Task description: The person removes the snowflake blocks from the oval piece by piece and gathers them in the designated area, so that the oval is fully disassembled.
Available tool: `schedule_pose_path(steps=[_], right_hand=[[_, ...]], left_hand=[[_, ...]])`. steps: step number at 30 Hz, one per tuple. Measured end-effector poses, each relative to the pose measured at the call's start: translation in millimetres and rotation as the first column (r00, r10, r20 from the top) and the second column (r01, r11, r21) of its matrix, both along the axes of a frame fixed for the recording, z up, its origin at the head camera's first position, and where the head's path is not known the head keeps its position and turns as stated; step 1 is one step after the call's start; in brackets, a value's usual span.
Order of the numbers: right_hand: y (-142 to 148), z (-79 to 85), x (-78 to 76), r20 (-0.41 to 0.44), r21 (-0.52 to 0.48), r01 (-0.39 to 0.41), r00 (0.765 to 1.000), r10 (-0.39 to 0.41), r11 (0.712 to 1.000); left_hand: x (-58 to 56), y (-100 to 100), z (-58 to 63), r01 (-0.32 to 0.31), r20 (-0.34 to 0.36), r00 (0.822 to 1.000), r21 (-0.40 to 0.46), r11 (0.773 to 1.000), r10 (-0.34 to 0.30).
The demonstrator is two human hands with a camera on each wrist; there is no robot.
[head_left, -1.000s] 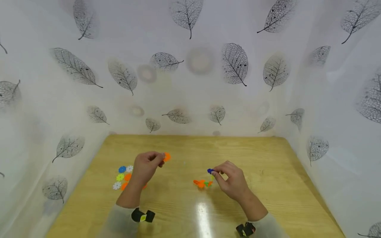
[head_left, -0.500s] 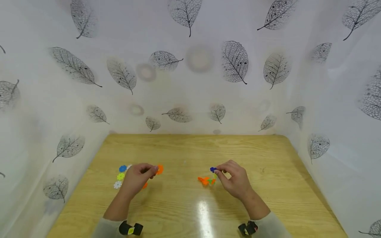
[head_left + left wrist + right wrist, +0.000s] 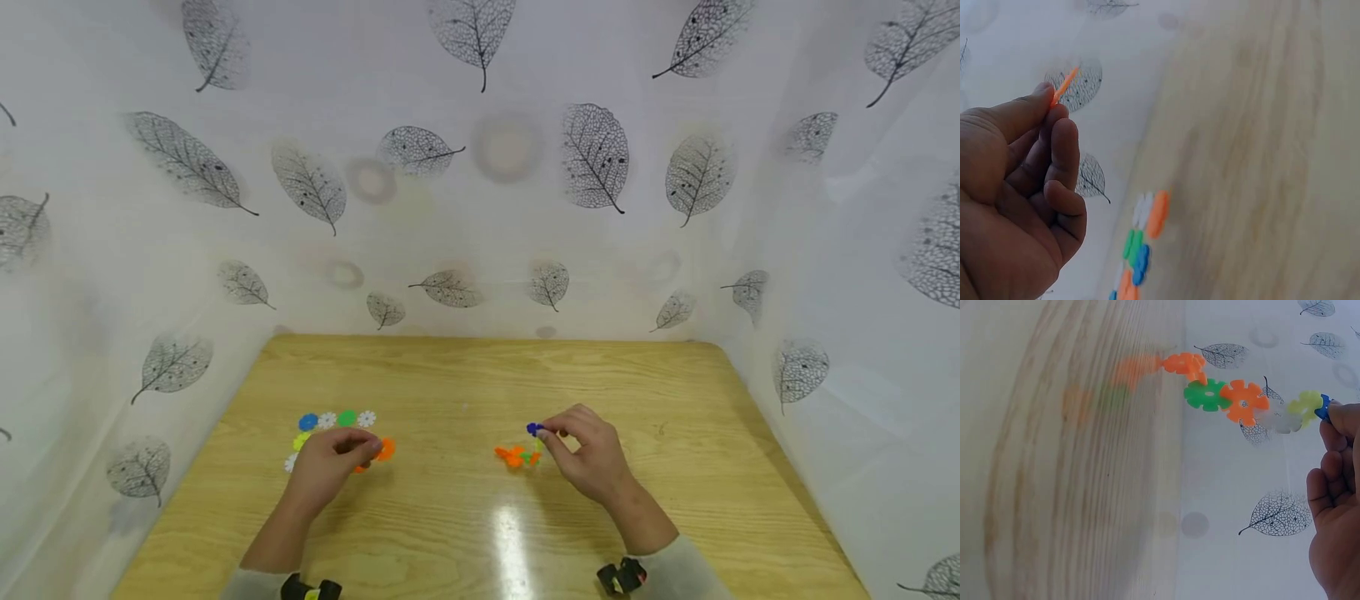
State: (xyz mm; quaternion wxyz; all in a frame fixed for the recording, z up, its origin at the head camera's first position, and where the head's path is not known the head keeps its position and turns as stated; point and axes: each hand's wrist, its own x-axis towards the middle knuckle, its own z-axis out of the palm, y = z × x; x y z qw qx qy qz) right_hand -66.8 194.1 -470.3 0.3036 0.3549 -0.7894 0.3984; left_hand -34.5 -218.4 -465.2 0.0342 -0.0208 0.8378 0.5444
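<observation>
My left hand (image 3: 322,471) pinches an orange notched flower-shaped disc (image 3: 386,449) between thumb and fingertips. Seen edge-on in the left wrist view, that orange disc (image 3: 1066,86) sticks up from the fingertips. My right hand (image 3: 594,457) pinches a dark blue notched disc (image 3: 533,429), the end piece of a joined chain. From the blue disc (image 3: 1324,408), the right wrist view shows the chain running through a yellow disc (image 3: 1304,407), a whitish one (image 3: 1283,420), an orange disc (image 3: 1245,403), a green one (image 3: 1205,395) and more orange pieces (image 3: 1182,364).
Loose discs lie on the wooden table (image 3: 442,533) beside and under my left hand: blue (image 3: 308,422), white (image 3: 327,420), green (image 3: 347,418) and others partly hidden. A leaf-printed white curtain (image 3: 510,233) closes off the back and both sides.
My left hand has moved left and nearer the body with the orange disc, uncovering a green and a white disc behind it. The right hand and chain stay almost in place.
</observation>
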Motion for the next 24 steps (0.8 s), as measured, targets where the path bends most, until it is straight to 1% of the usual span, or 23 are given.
schedule_pose_path(steps=[4, 9, 11, 13, 16, 21, 24], right_hand=[[-0.8, -0.6, 0.5, 0.011, 0.005, 0.001, 1.000, -0.001, 1.000], [-1.9, -0.7, 1.4, 0.020, 0.002, -0.004, 1.000, 0.004, 1.000], [-2.3, -0.6, 1.7, 0.021, 0.001, -0.005, 1.000, 0.005, 1.000], [-2.8, -0.2, 2.0, 0.027, 0.001, -0.003, 1.000, 0.002, 1.000], [-3.8, 0.8, 2.4, 0.033, 0.000, -0.002, 0.999, 0.002, 1.000], [-5.5, 2.8, 2.0, 0.029, -0.004, -0.010, 1.000, 0.010, 1.000], [-6.3, 3.7, 1.8, 0.020, -0.007, -0.017, 1.000, 0.017, 1.000]], left_hand=[[7.2, -11.1, -6.1, 0.001, 0.012, 1.000, -0.019, 1.000, -0.001], [14.0, -24.3, -12.3, -0.049, 0.076, 0.996, -0.065, 0.997, 0.054], [16.1, -28.5, -15.4, -0.059, 0.099, 0.993, -0.090, 0.994, 0.068], [18.0, -31.8, -18.4, -0.053, 0.109, 0.992, -0.130, 0.990, 0.067], [20.6, -35.4, -22.5, -0.028, 0.104, 0.993, -0.186, 0.982, 0.048], [21.8, -40.3, -28.0, -0.004, 0.111, 0.993, -0.225, 0.974, 0.030], [20.9, -43.0, -30.5, -0.001, 0.121, 0.992, -0.270, 0.963, 0.035]])
